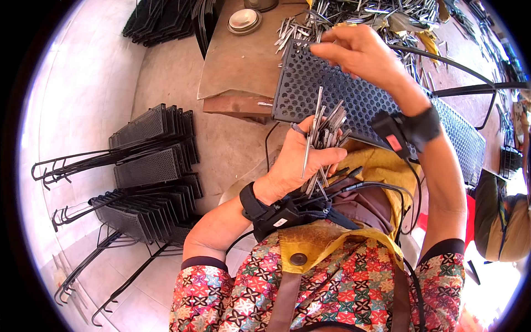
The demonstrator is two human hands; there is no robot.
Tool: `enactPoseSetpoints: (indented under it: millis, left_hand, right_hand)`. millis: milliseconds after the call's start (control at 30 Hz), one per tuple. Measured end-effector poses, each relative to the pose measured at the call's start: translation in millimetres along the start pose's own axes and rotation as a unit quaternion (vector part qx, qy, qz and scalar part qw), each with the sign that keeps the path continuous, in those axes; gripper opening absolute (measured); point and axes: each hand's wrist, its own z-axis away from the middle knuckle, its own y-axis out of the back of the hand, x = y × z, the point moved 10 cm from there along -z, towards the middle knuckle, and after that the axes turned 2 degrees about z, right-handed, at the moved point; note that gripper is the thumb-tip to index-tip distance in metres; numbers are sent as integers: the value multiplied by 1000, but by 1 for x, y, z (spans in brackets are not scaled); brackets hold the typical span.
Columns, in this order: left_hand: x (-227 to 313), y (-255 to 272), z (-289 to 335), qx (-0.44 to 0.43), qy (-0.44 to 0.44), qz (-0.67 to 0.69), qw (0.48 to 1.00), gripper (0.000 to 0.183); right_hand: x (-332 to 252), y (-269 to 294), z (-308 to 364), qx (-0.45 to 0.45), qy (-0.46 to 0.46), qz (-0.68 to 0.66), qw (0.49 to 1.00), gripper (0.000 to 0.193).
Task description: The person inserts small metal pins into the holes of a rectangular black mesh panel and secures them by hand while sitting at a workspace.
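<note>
My left hand is closed round a bundle of slim silver metal pieces, whose exact kind I cannot make out. The bundle points up and away from me, in front of my apron. Beyond it a black perforated rack lies tilted, its near left corner close to the bundle. Over the rack's far edge is my right hand, fingers bent and apart, with nothing visible in them. A few small shiny ends show in the holes at the rack's far left corner, beside my right fingertips.
Loose metal pieces are heaped on the table behind the rack. A stack of small dishes sits on the brown board. Several black racks with long hooked rods stand at the left wall. Cables run from my wrist bands across my lap.
</note>
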Motion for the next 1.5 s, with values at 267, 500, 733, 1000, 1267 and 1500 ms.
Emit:
enactPoseSetpoints:
  millis: [267,500,733,1000,1267,1500]
  left_hand:
    - [0,-9,2,-37,24,-48,998,32]
    - [-4,-7,0,-37,35,-45,998,30]
    - [-2,-6,0,-35,37,-63,997,34]
    - [-3,-4,-1,-38,31,-57,997,34]
    - [-2,-5,-2,-36,35,-53,997,33]
    - [-2,-4,-1,-28,38,-8,999,31]
  right_hand:
    - [0,-36,50,-98,-36,-247,963,9]
    - [12,56,39,270,45,-151,950,8]
    - [-8,35,23,310,152,18,938,6]
    - [-22,7,9,214,240,94,942,4]
    - [-19,-15,-2,146,236,173,945,16]
    - [12,-10,45,-38,-66,-179,981,27]
